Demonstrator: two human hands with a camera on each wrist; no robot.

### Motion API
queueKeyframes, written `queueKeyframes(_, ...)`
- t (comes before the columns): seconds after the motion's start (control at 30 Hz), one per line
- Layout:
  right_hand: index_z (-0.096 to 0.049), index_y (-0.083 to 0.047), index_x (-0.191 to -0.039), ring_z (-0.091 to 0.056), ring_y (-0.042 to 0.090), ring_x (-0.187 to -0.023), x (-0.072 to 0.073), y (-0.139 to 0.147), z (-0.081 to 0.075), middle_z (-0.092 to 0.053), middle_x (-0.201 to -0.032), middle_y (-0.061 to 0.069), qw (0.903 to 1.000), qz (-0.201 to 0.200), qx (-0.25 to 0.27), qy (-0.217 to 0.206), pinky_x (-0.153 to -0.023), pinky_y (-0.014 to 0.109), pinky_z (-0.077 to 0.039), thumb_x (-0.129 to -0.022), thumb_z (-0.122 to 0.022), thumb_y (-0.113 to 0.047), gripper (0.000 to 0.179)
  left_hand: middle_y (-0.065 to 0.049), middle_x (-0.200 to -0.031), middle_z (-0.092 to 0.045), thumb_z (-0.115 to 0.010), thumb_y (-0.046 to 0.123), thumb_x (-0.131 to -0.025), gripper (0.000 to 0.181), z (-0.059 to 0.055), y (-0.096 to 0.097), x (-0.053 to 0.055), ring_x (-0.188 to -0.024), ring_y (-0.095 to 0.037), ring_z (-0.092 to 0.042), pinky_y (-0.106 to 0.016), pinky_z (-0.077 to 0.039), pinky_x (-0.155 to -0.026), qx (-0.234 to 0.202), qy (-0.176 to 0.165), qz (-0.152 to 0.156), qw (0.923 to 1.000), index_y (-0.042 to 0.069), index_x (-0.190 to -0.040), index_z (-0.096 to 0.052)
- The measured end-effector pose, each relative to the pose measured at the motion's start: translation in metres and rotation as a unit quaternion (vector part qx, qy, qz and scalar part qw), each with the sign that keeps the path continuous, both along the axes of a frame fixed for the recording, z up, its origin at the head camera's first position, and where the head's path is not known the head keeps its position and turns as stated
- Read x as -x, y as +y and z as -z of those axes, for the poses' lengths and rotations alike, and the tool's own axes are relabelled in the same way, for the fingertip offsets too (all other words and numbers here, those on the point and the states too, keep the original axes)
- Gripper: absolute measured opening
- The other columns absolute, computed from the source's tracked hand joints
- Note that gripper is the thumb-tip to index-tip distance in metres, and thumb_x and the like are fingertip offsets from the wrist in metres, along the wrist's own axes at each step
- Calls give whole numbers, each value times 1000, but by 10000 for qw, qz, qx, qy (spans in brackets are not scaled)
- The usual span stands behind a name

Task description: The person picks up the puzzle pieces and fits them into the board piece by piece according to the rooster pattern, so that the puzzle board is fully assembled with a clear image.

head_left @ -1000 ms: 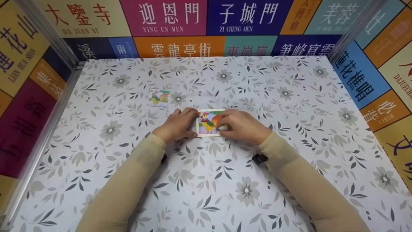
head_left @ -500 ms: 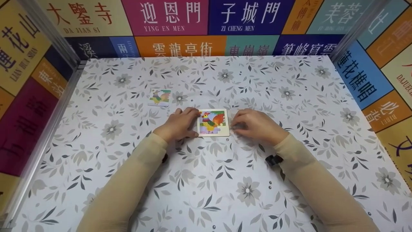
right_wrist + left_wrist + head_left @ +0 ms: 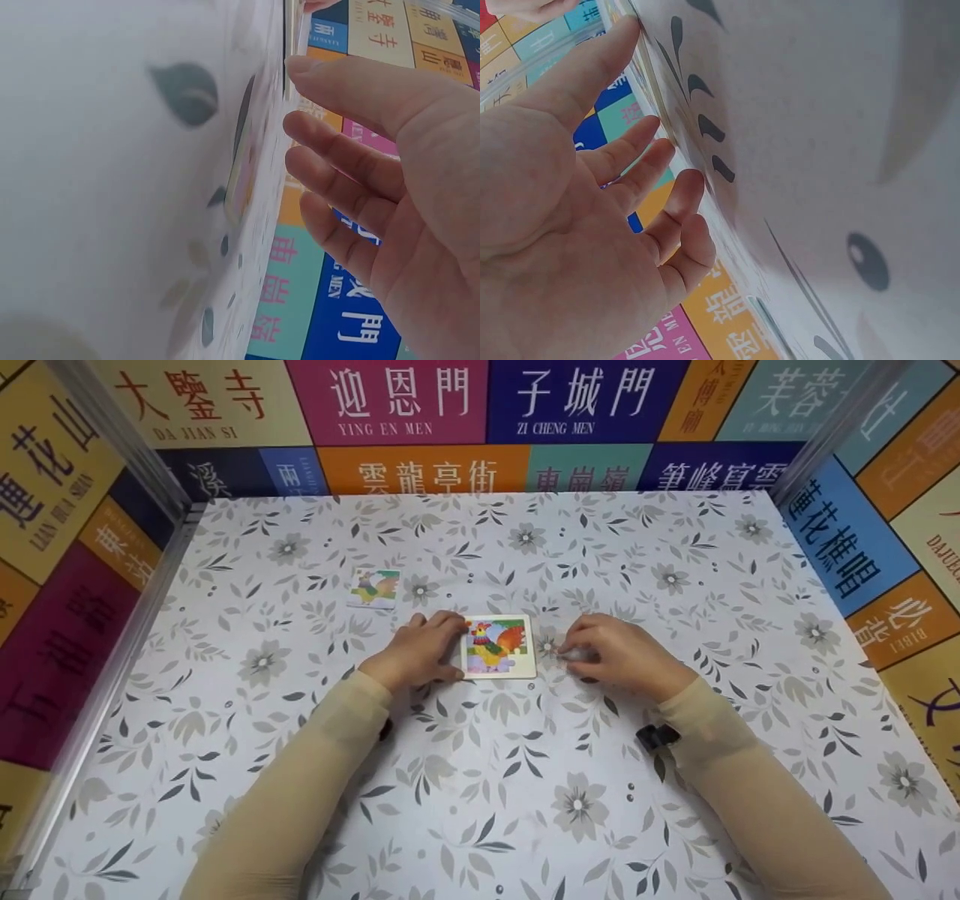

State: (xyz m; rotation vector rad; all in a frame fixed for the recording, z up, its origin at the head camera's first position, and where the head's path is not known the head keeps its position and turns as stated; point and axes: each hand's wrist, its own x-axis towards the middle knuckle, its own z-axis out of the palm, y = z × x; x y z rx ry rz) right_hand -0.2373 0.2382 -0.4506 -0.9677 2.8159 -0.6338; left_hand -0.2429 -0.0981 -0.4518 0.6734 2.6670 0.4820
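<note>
A small rectangular jigsaw board with a rooster picture and a pale border lies near the table's middle. My left hand rests at its left edge, thumb at the lower corner and index finger at the upper. In the left wrist view, that hand's fingertips meet the board's edge. To the right of the board and apart from it is my right hand, with loosely bent fingers. A gap shows between its thumb and fingers. The board's lower right area is plain cream, bordered by a jagged outline.
A small rooster picture card lies to the upper left of the board. A white flower-patterned cloth covers the table, with colourful lettered panels on three sides. The right wrist view shows a flat, pale-edged thing on the cloth.
My right hand has withdrawn rightward from the board, uncovering its right side. The left hand has stayed at the left edge, and the board and card lie as before.
</note>
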Motion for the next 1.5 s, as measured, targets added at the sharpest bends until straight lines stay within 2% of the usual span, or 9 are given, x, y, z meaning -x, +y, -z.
queueKeyframes(0.23,-81,-14,-107,-65,21,-102,0,14,-1,-71,-110,0,9997,-52,-169,139,-93,43,-53,-85,-85,-24,24,-4,-164,-35,-80,34,-91,75,-2,0,0,-136,-37,-40,-58,-37,-113,9,-132,-74,9999,15,-154,-43)
queueKeyframes(0.53,-80,-14,-110,-64,21,-102,-7,29,2,-70,-110,3,9991,106,-385,111,-90,43,-53,-87,-83,-25,25,-5,-164,-35,-80,33,-91,75,-1,0,-2,-136,-37,-41,-55,-38,-112,18,-114,-40,9999,15,-154,-43)
queueKeyframes(0.87,-80,-17,-111,-63,20,-97,-11,43,0,-69,-111,-1,9995,198,-236,-109,-89,42,-52,-87,-83,-22,25,-4,-165,-34,-79,34,-91,77,-2,0,0,-138,-36,-40,-55,-36,-114,16,-140,-92,9999,16,-156,-42)
queueKeyframes(1.17,-81,-18,-108,-65,18,-94,-12,47,6,-70,-104,-3,9995,10,-161,288,-84,40,-53,-87,-82,-16,22,-4,-164,-35,-79,34,-91,76,0,-1,-1,-134,-37,-41,-56,-38,-111,20,-56,-65,10000,15,-155,-42)
queueKeyframes(1.5,-82,-15,-106,-65,19,-90,-13,44,5,-72,-100,-1,9997,253,33,1,-81,38,-54,-83,-82,-13,23,-4,-164,-34,-79,33,-91,76,0,-1,0,-135,-37,-41,-55,-37,-112,-23,-72,-42,10000,15,-155,-42)
